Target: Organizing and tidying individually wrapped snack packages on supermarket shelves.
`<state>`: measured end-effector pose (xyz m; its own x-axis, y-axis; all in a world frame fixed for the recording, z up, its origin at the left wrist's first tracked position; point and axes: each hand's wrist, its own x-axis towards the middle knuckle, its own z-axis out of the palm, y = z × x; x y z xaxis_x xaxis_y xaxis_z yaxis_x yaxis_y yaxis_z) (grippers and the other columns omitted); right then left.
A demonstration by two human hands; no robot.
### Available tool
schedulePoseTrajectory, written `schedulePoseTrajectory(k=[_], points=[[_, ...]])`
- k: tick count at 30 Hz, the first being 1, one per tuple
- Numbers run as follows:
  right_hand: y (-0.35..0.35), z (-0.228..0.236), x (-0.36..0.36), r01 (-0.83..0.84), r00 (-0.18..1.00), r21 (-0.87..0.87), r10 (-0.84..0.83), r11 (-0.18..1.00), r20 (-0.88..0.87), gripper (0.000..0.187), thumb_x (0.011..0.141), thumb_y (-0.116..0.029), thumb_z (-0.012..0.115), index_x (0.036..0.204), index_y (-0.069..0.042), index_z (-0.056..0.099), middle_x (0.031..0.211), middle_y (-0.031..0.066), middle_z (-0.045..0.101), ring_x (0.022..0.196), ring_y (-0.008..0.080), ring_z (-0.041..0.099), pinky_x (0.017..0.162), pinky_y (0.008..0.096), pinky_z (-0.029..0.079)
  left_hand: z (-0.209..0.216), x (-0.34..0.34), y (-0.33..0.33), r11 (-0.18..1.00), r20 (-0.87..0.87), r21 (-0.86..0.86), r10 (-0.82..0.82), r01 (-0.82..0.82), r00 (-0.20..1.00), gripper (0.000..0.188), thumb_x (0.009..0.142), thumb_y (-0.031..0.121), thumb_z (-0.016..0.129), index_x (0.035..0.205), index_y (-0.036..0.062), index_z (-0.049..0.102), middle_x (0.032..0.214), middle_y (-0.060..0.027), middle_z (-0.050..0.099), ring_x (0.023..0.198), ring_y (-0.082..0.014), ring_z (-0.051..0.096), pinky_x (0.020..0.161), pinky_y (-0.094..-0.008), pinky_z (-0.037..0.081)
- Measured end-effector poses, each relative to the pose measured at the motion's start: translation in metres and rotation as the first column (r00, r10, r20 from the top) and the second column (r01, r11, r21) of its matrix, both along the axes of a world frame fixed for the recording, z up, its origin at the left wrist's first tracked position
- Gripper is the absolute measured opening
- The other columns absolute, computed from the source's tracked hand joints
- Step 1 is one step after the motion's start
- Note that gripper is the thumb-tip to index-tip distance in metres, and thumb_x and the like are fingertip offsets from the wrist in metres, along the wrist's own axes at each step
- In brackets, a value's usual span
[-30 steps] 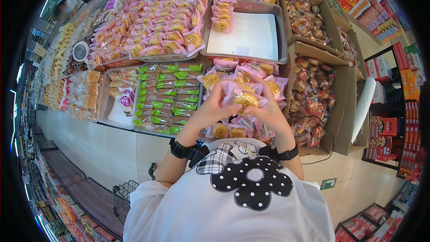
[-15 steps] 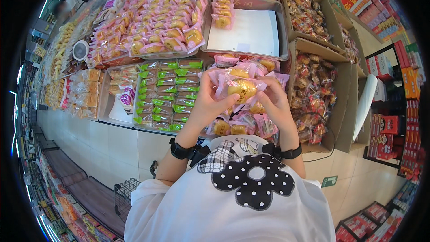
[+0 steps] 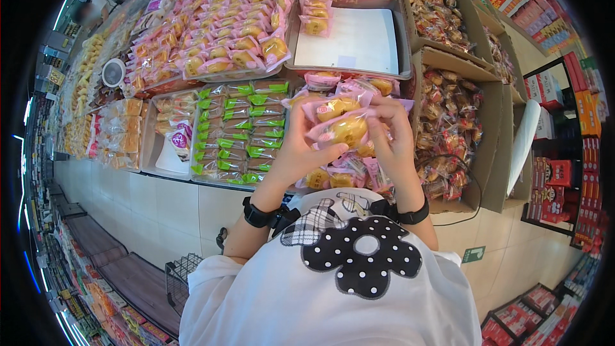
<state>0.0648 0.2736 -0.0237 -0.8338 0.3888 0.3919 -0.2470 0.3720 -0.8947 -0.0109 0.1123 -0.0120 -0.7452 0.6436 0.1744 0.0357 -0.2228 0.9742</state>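
Two yellow round cakes in clear-and-pink wrappers are between my hands, the nearer wrapped cake [image 3: 349, 131] overlapping the farther wrapped cake [image 3: 338, 107]. My left hand [image 3: 300, 147] grips them from the left, its thumb under the nearer one. From the right, my right hand [image 3: 394, 138] closes on their wrappers with thumb and fingers. Below and around them lies a loose pile of similar wrapped cakes [image 3: 346, 181], partly hidden by my hands. Just beyond is a grey tray [image 3: 351, 72] lined with a white sheet [image 3: 346, 41], with a short column of wrapped cakes [image 3: 316, 14] at its left side.
Left of my hands sits a tray of green-and-clear packaged brown cakes [image 3: 240, 131]. A heap of pink-wrapped cakes [image 3: 230, 38] rises behind it. Cardboard boxes [image 3: 490, 134] of wrapped snacks stand right, with a dark cord [image 3: 477, 202] hanging. A wire basket [image 3: 182, 275] is at lower left.
The two held cakes have turned and spread, so the farther one shows more beside the nearer. My right fingers have shifted along the wrappers. The view has moved slightly.
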Motion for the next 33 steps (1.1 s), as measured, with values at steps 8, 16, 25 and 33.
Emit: schedulePoseTrajectory(k=[8,16,25,33], points=[[0.003,0.032,0.002,-0.293,0.947,-0.452,0.320,0.843,-0.017,0.084,0.052,-0.020,0.083,0.122,-0.003,0.039,0.120,0.0117,0.046,0.111,0.0246,0.047,0.091,0.0366,0.039,0.015,-0.009,-0.001,1.000,-0.037,0.017,-0.020,0.021,0.999,0.068,0.063,0.003,0.072,0.119,0.0046,0.034,0.112,-0.0075,0.042,0.107,-0.0144,0.044,0.089,-0.0301,0.041],[0.029,0.044,-0.019,-0.226,0.969,0.190,0.200,0.956,0.147,0.071,0.056,-0.013,0.079,0.116,-0.003,0.042,0.110,0.0123,0.052,0.105,0.0233,0.050,0.088,0.0327,0.040,0.039,-0.041,0.000,0.965,-0.426,-0.263,-0.118,0.002,0.897,0.075,0.058,0.013,0.078,0.121,0.0062,0.038,0.116,-0.0089,0.046,0.108,-0.0210,0.046,0.090,-0.0336,0.039],[0.064,0.059,-0.116,-0.205,0.976,0.261,0.178,0.943,0.123,0.059,0.063,-0.014,0.076,0.110,-0.004,0.043,0.092,0.0131,0.057,0.086,0.0250,0.057,0.076,0.0323,0.046,0.061,-0.135,0.041,0.866,-0.784,-0.388,-0.130,-0.317,0.607,0.075,0.055,0.017,0.079,0.119,0.0058,0.042,0.112,-0.0122,0.050,0.102,-0.0273,0.050,0.084,-0.0370,0.042],[0.089,-0.053,-0.208,-0.241,0.926,0.094,0.200,0.966,0.319,0.052,0.064,-0.013,0.076,0.103,-0.002,0.043,0.091,0.0167,0.058,0.085,0.0272,0.059,0.073,0.0334,0.047,-0.016,-0.202,0.080,0.604,-0.813,-0.582,-0.412,-0.545,0.412,0.064,0.055,0.027,0.078,0.107,0.0093,0.046,0.094,-0.0088,0.059,0.091,-0.0282,0.055,0.081,-0.0436,0.037]])
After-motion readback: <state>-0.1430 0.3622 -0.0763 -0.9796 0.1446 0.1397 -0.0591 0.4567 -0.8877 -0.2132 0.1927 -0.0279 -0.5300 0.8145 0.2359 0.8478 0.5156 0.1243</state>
